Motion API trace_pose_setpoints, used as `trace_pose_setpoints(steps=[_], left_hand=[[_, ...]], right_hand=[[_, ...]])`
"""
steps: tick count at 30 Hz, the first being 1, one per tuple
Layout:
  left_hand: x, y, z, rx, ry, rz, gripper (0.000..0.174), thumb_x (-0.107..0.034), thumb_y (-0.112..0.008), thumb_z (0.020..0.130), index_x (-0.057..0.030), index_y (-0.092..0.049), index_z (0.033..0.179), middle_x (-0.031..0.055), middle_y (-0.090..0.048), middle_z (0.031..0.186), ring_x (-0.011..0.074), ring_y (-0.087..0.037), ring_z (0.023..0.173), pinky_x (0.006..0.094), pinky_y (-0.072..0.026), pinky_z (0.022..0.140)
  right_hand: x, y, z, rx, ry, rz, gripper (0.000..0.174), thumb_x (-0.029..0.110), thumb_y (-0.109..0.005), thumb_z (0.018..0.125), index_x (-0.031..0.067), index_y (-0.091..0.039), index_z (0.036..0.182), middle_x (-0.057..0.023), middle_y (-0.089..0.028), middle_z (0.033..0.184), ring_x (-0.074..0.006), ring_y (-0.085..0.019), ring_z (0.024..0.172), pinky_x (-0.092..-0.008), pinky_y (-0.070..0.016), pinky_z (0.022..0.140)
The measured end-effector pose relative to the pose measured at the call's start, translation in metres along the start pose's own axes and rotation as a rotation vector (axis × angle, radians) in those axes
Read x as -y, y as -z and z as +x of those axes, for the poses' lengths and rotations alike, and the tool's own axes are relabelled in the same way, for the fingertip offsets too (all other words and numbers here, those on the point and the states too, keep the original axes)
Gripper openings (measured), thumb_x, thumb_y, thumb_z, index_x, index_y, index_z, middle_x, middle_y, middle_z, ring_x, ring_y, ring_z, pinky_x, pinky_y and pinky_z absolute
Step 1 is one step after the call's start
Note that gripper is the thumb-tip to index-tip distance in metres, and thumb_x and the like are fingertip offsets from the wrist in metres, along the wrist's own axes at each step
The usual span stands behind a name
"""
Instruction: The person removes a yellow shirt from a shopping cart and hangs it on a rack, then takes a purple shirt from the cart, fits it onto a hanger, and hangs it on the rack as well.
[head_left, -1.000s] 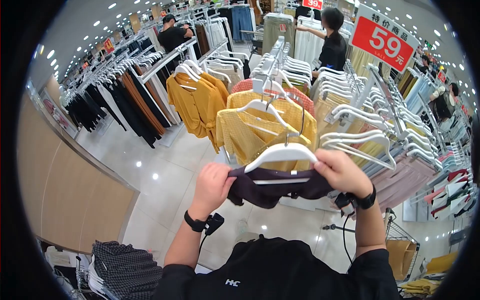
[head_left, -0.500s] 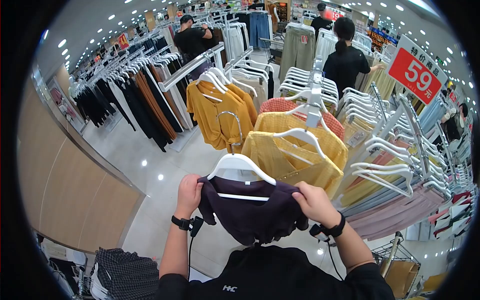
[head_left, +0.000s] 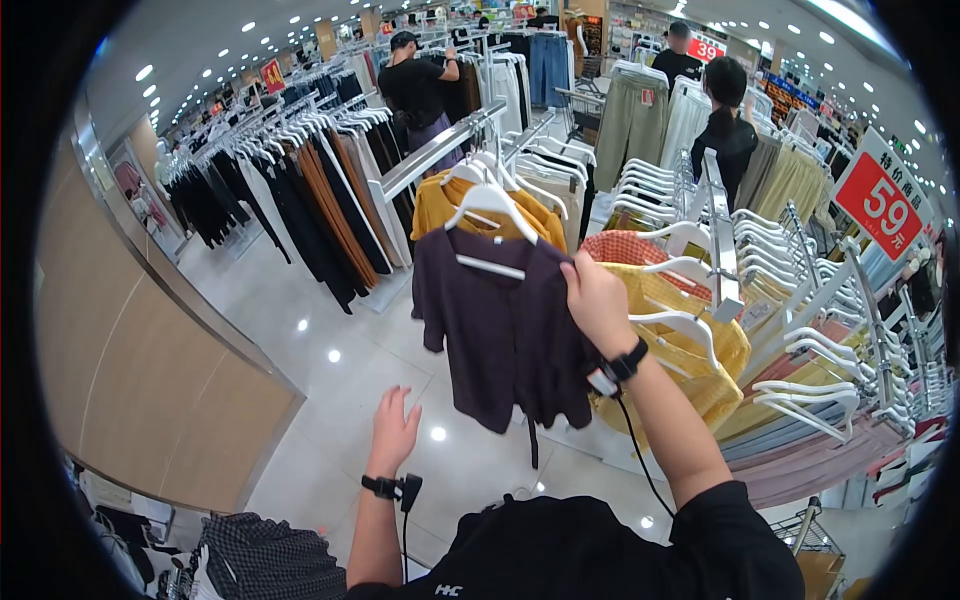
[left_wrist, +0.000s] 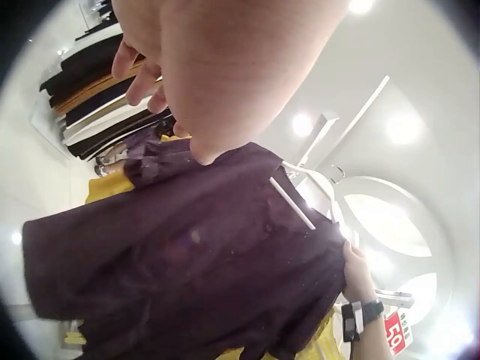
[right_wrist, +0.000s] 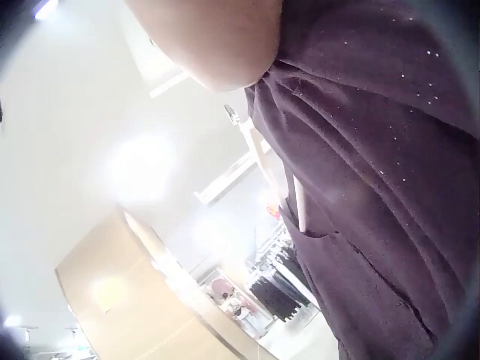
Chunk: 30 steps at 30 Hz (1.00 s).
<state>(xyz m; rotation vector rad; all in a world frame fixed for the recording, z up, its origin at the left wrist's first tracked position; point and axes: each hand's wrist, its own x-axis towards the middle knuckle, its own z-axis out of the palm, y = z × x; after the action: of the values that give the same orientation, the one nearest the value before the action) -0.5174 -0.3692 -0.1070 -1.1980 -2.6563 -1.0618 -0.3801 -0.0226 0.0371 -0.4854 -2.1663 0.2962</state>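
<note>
Head view: half a second ago both hands held the purple shirt (head_left: 490, 330) bunched low. Now the left hand (head_left: 393, 430) has let go and hangs below it, fingers spread, holding nothing. The raised right hand (head_left: 595, 300) pinches the shirt's shoulder edge. The shirt hangs full-length on its white hanger (head_left: 490, 215), just beside the yellow tops (head_left: 700, 340), and bare floor (head_left: 300, 370) lies open to the left.

Left wrist view: the left hand (left_wrist: 202, 67), fingers loose, is apart from the shirt (left_wrist: 187, 255), and the right hand (left_wrist: 358, 274) grips its far edge.

Right wrist view: the shirt (right_wrist: 375, 150) lies against the right hand (right_wrist: 217, 37), whose fingers are out of sight.
</note>
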Motion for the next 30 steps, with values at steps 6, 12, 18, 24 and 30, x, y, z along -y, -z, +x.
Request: trace_pose_setpoints(steps=[6, 12, 18, 24, 30], left_hand=[[0.035, -0.007, -0.036, 0.085, 0.14, -0.058, 0.033, -0.018, -0.057, 0.092, 0.0021, -0.055, 0.118, 0.0241, -0.052, 0.127, 0.0402, -0.05, 0.119, 0.0446, -0.0401, 0.102], [0.03, -0.001, -0.038, 0.16, 0.3, -0.338, 0.027, -0.018, -0.052, 0.097, 0.0, -0.057, 0.117, 0.0174, -0.057, 0.119, 0.0311, -0.054, 0.113, 0.0382, -0.0422, 0.098], [0.008, -0.018, -0.018, 0.307, 0.239, -0.401, 0.028, -0.019, -0.05, 0.098, 0.0, -0.057, 0.117, 0.0159, -0.059, 0.117, 0.0272, -0.056, 0.11, 0.0357, -0.044, 0.095], [-0.017, -0.086, -0.014, 0.532, 0.109, -0.413, 0.026, -0.016, -0.05, 0.098, 0.0041, -0.06, 0.11, 0.016, -0.065, 0.104, 0.0255, -0.061, 0.099, 0.0339, -0.0464, 0.089], [-0.086, -0.171, -0.03, 1.013, -0.019, -0.496, 0.024, -0.014, -0.051, 0.098, 0.0025, -0.06, 0.112, 0.0115, -0.065, 0.103, 0.019, -0.06, 0.098, 0.0309, -0.0463, 0.088]], right_hand=[[-0.022, -0.073, 0.06, 0.027, 0.035, -0.059, 0.024, 0.027, -0.054, 0.096, 0.0051, -0.053, 0.086, -0.0165, -0.062, 0.071, -0.038, -0.063, 0.069, -0.0477, -0.0481, 0.06], [-0.046, -0.116, 0.051, 0.133, -0.097, 0.016, 0.024, 0.029, -0.054, 0.095, 0.0051, -0.054, 0.09, -0.0177, -0.064, 0.076, -0.0385, -0.064, 0.076, -0.049, -0.0494, 0.068], [-0.008, -0.07, 0.032, 0.039, -0.074, -0.125, 0.038, 0.025, -0.069, 0.083, 0.0024, -0.056, 0.11, -0.0146, -0.06, 0.103, -0.0345, -0.061, 0.092, -0.0464, -0.0497, 0.076], [-0.005, -0.021, -0.138, 0.435, -0.097, 0.334, 0.012, 0.014, -0.058, 0.087, 0.004, -0.054, 0.093, -0.0183, -0.057, 0.085, -0.0372, -0.058, 0.085, -0.0473, -0.0445, 0.072], [-0.099, 0.049, -0.457, 0.955, -0.72, -0.089, 0.016, 0.015, -0.058, 0.08, 0.003, -0.068, 0.082, -0.02, -0.069, 0.085, -0.0389, -0.066, 0.081, -0.0504, -0.0513, 0.068]])
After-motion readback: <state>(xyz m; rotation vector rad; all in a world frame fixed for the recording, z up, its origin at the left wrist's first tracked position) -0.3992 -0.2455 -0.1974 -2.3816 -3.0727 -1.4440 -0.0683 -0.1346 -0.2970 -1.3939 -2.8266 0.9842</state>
